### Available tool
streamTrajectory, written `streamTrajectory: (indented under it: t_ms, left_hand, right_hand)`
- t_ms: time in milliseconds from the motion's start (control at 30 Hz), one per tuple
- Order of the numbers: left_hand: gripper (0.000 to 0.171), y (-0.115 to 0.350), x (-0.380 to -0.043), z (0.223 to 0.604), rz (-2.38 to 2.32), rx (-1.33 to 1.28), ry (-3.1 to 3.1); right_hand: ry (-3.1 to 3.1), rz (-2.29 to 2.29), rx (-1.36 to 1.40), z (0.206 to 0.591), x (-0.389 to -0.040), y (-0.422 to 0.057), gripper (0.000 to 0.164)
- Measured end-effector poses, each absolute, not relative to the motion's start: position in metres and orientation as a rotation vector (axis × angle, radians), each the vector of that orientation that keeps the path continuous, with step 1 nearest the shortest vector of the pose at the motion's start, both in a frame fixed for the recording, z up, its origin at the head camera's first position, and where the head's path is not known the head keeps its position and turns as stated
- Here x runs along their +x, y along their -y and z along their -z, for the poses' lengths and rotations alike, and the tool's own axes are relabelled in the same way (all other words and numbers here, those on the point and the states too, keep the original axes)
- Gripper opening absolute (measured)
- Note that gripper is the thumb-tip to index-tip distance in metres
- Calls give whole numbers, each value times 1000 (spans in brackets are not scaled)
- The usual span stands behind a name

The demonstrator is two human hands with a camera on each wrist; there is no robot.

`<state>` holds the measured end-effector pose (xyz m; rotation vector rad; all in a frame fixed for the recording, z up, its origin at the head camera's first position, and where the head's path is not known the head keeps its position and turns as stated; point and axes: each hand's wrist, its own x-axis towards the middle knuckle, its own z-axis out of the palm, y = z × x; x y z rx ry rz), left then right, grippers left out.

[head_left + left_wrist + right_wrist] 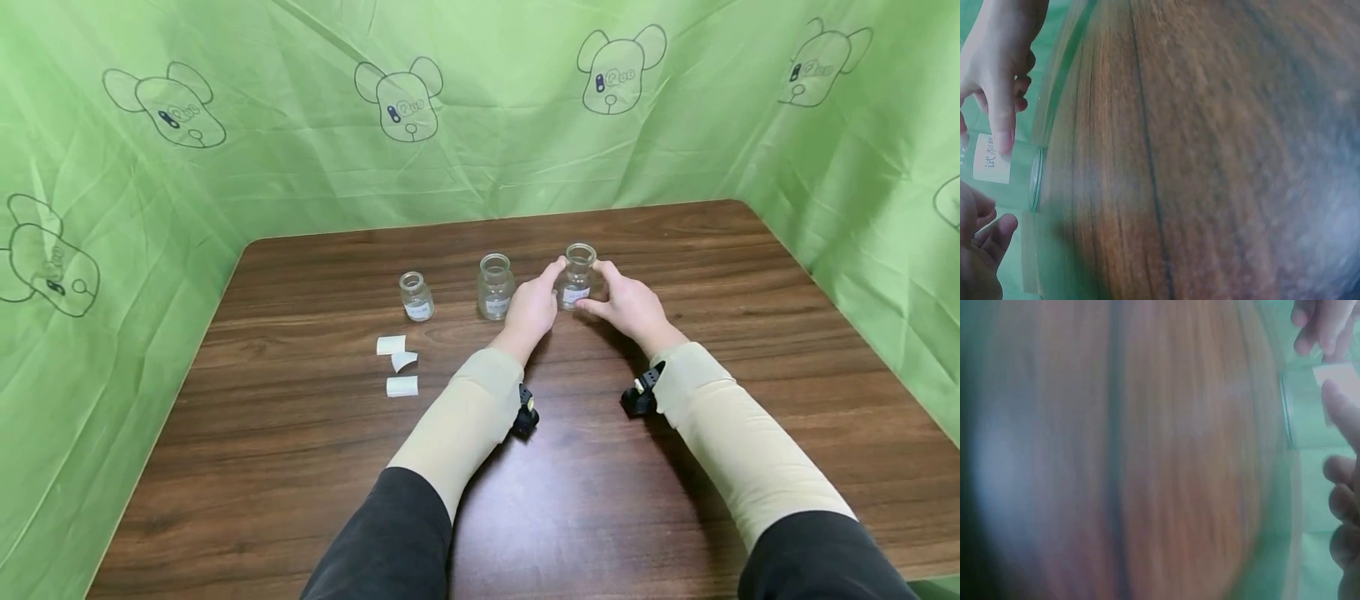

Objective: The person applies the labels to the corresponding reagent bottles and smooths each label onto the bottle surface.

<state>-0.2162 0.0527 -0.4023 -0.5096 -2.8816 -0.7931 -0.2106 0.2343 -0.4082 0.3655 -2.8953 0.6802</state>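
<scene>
A clear wide-mouth glass reagent bottle (580, 271) stands upright on the table, with a white handwritten label (992, 159) on its front. My left hand (534, 307) holds it from the left, index finger up at its shoulder. From the other side my right hand (633, 308) grips it, the index finger near the neck and the thumb (1339, 403) pressed on the label. Left of my hands stands a similar labelled bottle (495, 283), and farther left a smaller labelled bottle (416, 296). All three are uncapped. The bottle's far side is hidden.
Three small white paper pieces (402, 386) lie on the brown wooden table (262, 433), in front of the smallest bottle; one is curled. Green cloth (487, 167) printed with bear heads hangs behind the table and along its sides.
</scene>
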Motion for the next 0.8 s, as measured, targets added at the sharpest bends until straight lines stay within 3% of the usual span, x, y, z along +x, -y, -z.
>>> streamTrajectory:
  t_ms: [200,600,800]
  left_hand:
    - [71,-60,-219,407,858,-545,2934]
    - [58,-49,-223,411,852,-568,2909]
    - [58,-46,-222,408,883,-567,2925]
  right_hand:
    - [2866,-625,368,410,-206,-231,62]
    - [2788,-552,409,417,-207,-231,50]
    - [2822,-609,411,419,-207,-233,60]
